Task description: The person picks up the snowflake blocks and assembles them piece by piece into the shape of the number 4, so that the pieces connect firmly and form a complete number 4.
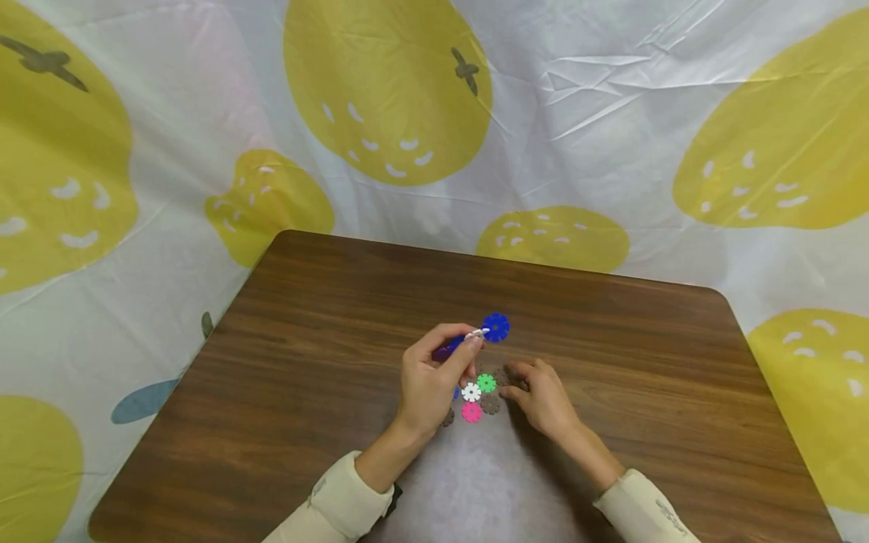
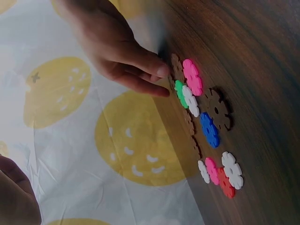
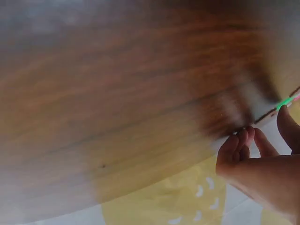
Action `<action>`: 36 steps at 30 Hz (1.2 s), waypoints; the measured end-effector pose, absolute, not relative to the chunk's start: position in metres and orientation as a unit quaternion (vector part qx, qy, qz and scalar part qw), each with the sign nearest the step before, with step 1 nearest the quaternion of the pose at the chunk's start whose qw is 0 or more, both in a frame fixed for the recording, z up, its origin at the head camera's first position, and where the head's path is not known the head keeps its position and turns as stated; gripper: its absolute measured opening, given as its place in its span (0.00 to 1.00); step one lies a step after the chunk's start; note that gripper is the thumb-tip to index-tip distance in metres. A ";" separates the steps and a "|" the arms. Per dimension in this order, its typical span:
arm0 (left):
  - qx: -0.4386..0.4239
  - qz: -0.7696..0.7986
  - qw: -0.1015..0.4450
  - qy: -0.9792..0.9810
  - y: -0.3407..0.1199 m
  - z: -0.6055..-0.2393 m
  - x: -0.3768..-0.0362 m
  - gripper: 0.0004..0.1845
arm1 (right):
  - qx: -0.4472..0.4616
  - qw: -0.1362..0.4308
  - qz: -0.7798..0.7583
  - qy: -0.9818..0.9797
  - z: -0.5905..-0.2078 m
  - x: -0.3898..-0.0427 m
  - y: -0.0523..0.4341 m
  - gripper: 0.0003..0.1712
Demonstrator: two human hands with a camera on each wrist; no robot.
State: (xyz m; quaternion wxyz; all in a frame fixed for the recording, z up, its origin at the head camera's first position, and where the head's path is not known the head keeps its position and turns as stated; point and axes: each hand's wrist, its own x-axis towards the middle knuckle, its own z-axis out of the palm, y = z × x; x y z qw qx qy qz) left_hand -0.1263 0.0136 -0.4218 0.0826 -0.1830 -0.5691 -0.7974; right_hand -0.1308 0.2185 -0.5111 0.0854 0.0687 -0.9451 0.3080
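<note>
Dark wood grain covers the bench (image 1: 326,317), which stands against a white cloth printed with big yellow fruit (image 1: 387,83). From the head camera, the left hand (image 1: 431,377) is raised a little off the bench and pinches a small cluster of joined snowflake discs (image 1: 475,335) between thumb and fingertips; a blue disc (image 1: 496,327) sticks out at the far end, with a white piece and a purple one nearer the fingers. The right hand (image 1: 539,400) lies low on the bench, fingers curled down onto a brown disc (image 1: 504,375) at the edge of a loose pile. In that pile a white disc (image 1: 471,391), a green disc (image 1: 486,383) and a pink disc (image 1: 471,412) lie flat, close together. In the left wrist view, the right hand's fingertips (image 2: 159,71) touch the discs at the pile's edge, and a second group of white, pink and red pieces (image 2: 220,171) lies apart from it on the wood. The right wrist view is blurred; the curled fingers (image 3: 236,145) meet the bench beside thin edges of discs, though I cannot tell from it what they grip.
</note>
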 end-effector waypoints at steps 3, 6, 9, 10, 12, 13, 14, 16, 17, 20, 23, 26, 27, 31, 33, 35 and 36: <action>-0.184 -0.796 0.080 -0.571 0.013 -0.421 -0.126 0.05 | 0.068 0.094 0.299 -0.947 -0.514 -0.132 0.217 0.21; -0.183 -0.795 0.079 -0.573 0.013 -0.421 -0.126 0.05 | 0.056 0.080 0.293 -0.951 -0.514 -0.135 0.215 0.19; -0.181 -0.796 0.079 -0.573 0.013 -0.421 -0.125 0.05 | 0.041 0.063 0.294 -0.953 -0.513 -0.137 0.214 0.16; -0.180 -0.796 0.079 -0.572 0.013 -0.421 -0.125 0.05 | 0.037 0.059 0.295 -0.953 -0.512 -0.137 0.214 0.15; -0.179 -0.797 0.079 -0.571 0.014 -0.421 -0.125 0.05 | 0.028 0.049 0.305 -0.951 -0.511 -0.137 0.214 0.13; -0.178 -0.797 0.079 -0.571 0.014 -0.421 -0.125 0.05 | 0.024 0.044 0.311 -0.949 -0.509 -0.137 0.214 0.11; -0.177 -0.798 0.078 -0.571 0.014 -0.421 -0.125 0.05 | 0.020 0.040 0.317 -0.947 -0.508 -0.136 0.214 0.11; -0.176 -0.798 0.077 -0.571 0.014 -0.421 -0.125 0.05 | 0.014 0.038 0.332 -0.943 -0.505 -0.134 0.213 0.09; -0.176 -0.799 0.075 -0.570 0.014 -0.421 -0.125 0.05 | 0.011 0.037 0.342 -0.939 -0.503 -0.133 0.213 0.08; -0.176 -0.799 0.073 -0.571 0.013 -0.422 -0.125 0.05 | 0.014 0.049 0.373 -0.926 -0.495 -0.131 0.213 0.06; -0.180 -0.801 0.073 -0.567 0.014 -0.422 -0.125 0.05 | 0.021 0.056 0.418 -0.906 -0.479 -0.129 0.213 0.05; -0.184 -0.802 0.076 -0.563 0.015 -0.422 -0.125 0.05 | 0.027 0.066 0.460 -0.885 -0.458 -0.125 0.214 0.06; -0.185 -0.803 0.077 -0.562 0.015 -0.422 -0.125 0.05 | 0.030 0.073 0.470 -0.879 -0.450 -0.124 0.214 0.06; -0.180 -0.805 0.080 -0.560 0.016 -0.421 -0.124 0.05 | 0.049 0.122 0.505 -0.853 -0.421 -0.118 0.212 0.09; -0.179 -0.805 0.079 -0.560 0.016 -0.421 -0.124 0.05 | 0.064 0.152 0.523 -0.836 -0.408 -0.114 0.211 0.10; -0.180 -0.805 0.078 -0.560 0.016 -0.421 -0.124 0.05 | 0.082 0.183 0.537 -0.820 -0.396 -0.111 0.210 0.08; -0.181 -0.805 0.077 -0.560 0.016 -0.420 -0.124 0.05 | 0.093 0.197 0.543 -0.811 -0.390 -0.109 0.209 0.08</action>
